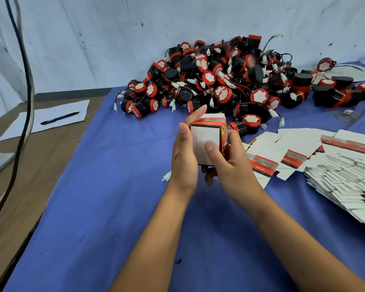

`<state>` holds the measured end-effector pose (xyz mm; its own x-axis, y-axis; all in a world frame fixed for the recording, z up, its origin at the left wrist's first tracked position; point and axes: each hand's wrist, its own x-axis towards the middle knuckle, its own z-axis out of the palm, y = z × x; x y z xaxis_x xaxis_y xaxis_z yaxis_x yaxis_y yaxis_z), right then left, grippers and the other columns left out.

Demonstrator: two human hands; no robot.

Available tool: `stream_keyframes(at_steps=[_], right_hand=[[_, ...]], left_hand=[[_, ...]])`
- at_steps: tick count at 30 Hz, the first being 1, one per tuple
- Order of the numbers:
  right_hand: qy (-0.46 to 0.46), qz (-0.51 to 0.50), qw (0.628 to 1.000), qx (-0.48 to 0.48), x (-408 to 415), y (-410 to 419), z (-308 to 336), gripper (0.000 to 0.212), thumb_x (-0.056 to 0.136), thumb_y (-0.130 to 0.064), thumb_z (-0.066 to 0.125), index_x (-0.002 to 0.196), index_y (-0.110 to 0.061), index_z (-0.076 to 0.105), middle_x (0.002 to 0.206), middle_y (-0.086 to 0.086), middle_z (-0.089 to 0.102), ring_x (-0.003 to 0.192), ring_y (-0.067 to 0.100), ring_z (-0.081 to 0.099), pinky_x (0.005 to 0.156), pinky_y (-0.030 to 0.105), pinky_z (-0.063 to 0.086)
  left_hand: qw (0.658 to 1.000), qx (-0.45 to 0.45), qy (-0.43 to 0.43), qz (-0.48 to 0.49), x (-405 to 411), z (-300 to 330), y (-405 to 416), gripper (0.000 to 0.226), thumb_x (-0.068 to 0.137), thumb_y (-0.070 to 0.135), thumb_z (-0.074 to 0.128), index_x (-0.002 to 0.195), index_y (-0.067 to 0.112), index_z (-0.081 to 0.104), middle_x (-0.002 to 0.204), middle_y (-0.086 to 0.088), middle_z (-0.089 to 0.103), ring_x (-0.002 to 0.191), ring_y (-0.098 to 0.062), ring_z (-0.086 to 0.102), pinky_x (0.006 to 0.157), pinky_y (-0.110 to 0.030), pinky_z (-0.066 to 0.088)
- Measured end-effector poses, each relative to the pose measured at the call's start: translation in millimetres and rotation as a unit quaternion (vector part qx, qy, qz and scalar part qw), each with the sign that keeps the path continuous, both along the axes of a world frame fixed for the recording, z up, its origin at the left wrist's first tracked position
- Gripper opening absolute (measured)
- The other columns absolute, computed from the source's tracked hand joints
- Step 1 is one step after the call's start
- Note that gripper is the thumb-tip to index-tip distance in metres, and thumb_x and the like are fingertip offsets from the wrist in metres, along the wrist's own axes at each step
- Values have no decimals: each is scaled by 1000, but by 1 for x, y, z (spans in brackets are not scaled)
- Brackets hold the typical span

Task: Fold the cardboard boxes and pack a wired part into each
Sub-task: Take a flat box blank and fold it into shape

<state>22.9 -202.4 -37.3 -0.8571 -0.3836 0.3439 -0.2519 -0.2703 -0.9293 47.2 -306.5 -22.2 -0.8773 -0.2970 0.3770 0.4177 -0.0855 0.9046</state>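
Note:
A small folded cardboard box (207, 137), white with red printed edges, is held above the blue cloth between both hands. My left hand (184, 154) grips its left side, thumb along the edge and fingers behind. My right hand (228, 157) grips the right side, its thumb pressing on the white front flap. A big heap of black-and-red wired parts (219, 81) with white connectors lies behind the box. Flat unfolded boxes (335, 165) are spread in a stack at the right. What is inside the held box is hidden.
The blue cloth (114, 186) covers the table; brown cardboard lies at the left with a white sheet (49, 119) and a black pen (59, 118). Black cables (25, 81) hang down at the left. A loose white connector (167, 177) lies by my left wrist.

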Motion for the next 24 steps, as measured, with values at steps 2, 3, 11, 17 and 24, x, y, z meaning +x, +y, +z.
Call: stream_keyframes(at_steps=[2, 3, 11, 17, 24], right_hand=[[4, -11, 1000, -4, -1, -1, 0, 17, 102, -30, 54, 114, -21, 47, 99, 12, 66, 77, 31, 71, 51, 42, 58], [5, -13, 1000, -2, -1, 0, 0, 15, 103, -29, 52, 115, -21, 47, 103, 9, 67, 84, 28, 72, 53, 44, 59], [13, -88, 991, 100, -8, 4, -4, 16, 106, -16, 49, 122, -14, 45, 113, 11, 64, 104, 26, 66, 84, 58, 56], [81, -27, 975, 203, -7, 7, -6, 31, 98, -45, 53, 125, -30, 49, 118, -13, 53, 124, 16, 44, 102, 33, 42], [395, -210, 827, 341, -16, 3, -7, 28, 79, -18, 83, 102, -17, 66, 102, -8, 68, 107, 24, 52, 82, 36, 36]], left_hand=[[1000, 4, -8, -27, 1, 1, 2, 60, 106, 56, 20, 147, 28, 53, 132, -14, 68, 112, -27, 70, 78, -35, 60], [999, 2, -10, -32, 2, 1, 3, 61, 105, 55, 21, 148, 25, 52, 132, -14, 68, 113, -25, 70, 80, -31, 60], [999, -52, -6, -3, -1, -5, 11, 47, 111, 41, 23, 141, 27, 56, 139, -9, 63, 130, -27, 61, 109, -55, 49], [997, 9, -48, 64, -6, -9, -2, 52, 106, 51, 28, 137, 26, 62, 133, -10, 68, 121, -31, 66, 104, -55, 53], [994, -76, -46, 59, -6, -6, -22, 50, 85, 58, 68, 121, 24, 67, 117, 3, 73, 110, -18, 70, 85, -32, 59]])
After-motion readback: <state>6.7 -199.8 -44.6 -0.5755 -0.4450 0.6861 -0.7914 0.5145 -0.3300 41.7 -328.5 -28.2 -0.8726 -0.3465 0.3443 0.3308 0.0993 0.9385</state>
